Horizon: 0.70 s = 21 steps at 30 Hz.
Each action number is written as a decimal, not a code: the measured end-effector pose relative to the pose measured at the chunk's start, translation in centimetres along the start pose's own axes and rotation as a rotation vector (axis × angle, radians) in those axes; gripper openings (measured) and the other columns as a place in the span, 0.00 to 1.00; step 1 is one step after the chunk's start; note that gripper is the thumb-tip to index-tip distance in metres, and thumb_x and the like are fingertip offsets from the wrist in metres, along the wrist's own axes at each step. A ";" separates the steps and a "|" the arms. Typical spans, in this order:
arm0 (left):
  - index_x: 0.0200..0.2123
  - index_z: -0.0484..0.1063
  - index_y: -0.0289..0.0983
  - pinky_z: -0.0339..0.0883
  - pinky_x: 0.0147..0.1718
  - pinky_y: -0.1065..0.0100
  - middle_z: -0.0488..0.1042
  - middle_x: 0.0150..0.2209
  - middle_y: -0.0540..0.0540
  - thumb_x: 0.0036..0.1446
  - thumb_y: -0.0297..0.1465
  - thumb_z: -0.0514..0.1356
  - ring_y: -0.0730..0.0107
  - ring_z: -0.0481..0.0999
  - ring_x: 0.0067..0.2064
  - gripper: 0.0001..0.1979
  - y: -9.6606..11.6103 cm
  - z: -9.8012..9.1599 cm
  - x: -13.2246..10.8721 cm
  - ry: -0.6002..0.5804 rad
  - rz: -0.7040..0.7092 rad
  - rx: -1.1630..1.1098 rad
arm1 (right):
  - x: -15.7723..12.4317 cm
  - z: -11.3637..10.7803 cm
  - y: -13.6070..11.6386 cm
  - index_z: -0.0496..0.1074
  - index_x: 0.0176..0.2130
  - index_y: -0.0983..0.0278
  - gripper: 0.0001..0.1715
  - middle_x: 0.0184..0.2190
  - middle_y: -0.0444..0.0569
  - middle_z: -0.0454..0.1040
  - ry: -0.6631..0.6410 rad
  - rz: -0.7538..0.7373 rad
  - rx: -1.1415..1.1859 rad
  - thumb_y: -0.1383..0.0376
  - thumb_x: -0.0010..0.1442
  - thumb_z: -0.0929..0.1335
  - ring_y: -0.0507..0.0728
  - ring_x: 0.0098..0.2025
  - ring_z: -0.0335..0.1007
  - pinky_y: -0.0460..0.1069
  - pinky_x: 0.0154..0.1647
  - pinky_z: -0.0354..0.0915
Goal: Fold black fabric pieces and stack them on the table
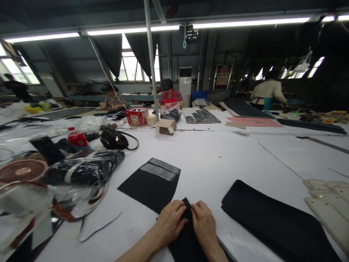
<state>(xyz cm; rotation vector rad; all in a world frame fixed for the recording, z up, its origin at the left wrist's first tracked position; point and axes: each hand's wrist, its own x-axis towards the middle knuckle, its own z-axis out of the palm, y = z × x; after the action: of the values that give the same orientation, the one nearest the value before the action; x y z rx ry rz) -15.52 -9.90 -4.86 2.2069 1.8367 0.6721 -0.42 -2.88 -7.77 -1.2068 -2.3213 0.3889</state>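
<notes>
At the near middle of the white table, my left hand (172,221) and my right hand (203,223) both pinch the far end of a strip of black fabric (187,244). Their fingers close on its two edges, a short way apart. Just beyond my left hand lies a stack of black fabric pieces (151,182), its far edge showing a greyish band. To the right of my right hand rests a long folded pile of black fabric (272,218). Part of the strip is hidden under my hands and wrists.
On the left are a plastic-wrapped black bundle (84,167), a pink fan (23,171), a red bottle (78,140) and a black handbag (113,138). Pale flat templates (327,207) lie at right. A post (151,62) rises beyond the table; several people work farther back.
</notes>
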 end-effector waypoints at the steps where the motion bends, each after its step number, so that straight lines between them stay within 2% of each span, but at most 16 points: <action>1: 0.49 0.66 0.41 0.62 0.52 0.60 0.69 0.49 0.46 0.58 0.28 0.59 0.61 0.67 0.51 0.14 -0.1 0.0 0.0 -0.002 0.003 0.004 | -0.4 0.6 0.4 0.72 0.42 0.61 0.15 0.34 0.49 0.69 0.046 -0.059 -0.009 0.72 0.64 0.59 0.57 0.38 0.66 0.50 0.40 0.62; 3: 0.50 0.65 0.40 0.63 0.52 0.60 0.70 0.49 0.46 0.59 0.28 0.58 0.61 0.67 0.51 0.15 -0.3 0.3 0.1 0.009 0.002 0.016 | -1.0 1.6 1.2 0.71 0.46 0.63 0.15 0.35 0.50 0.68 0.121 -0.166 -0.035 0.73 0.64 0.60 0.57 0.37 0.65 0.51 0.40 0.62; 7: 0.60 0.56 0.41 0.63 0.53 0.58 0.68 0.51 0.44 0.61 0.27 0.56 0.60 0.67 0.52 0.25 -0.3 0.9 0.2 0.027 0.008 0.093 | -1.6 2.7 1.9 0.65 0.54 0.66 0.20 0.36 0.51 0.67 0.177 -0.287 -0.093 0.75 0.63 0.60 0.59 0.39 0.64 0.54 0.40 0.64; 11: 0.60 0.57 0.43 0.64 0.50 0.59 0.68 0.51 0.45 0.63 0.29 0.56 0.60 0.67 0.52 0.24 -0.3 1.1 0.4 0.008 -0.004 0.168 | -1.5 2.5 1.6 0.61 0.57 0.66 0.24 0.36 0.51 0.67 0.161 -0.313 -0.114 0.76 0.63 0.59 0.59 0.38 0.64 0.54 0.39 0.65; 21: 0.60 0.59 0.45 0.62 0.50 0.60 0.67 0.52 0.47 0.65 0.33 0.54 0.60 0.65 0.53 0.20 -0.4 0.8 0.6 0.011 -0.034 0.157 | -1.5 2.5 1.0 0.61 0.56 0.68 0.27 0.37 0.52 0.66 0.133 -0.336 -0.171 0.79 0.57 0.62 0.61 0.38 0.63 0.56 0.39 0.66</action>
<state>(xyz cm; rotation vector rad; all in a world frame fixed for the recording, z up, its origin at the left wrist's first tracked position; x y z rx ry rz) -15.47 -9.16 -5.59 2.2653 1.9909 0.5515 -0.36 -3.60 -10.82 -0.8610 -2.4178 -0.0076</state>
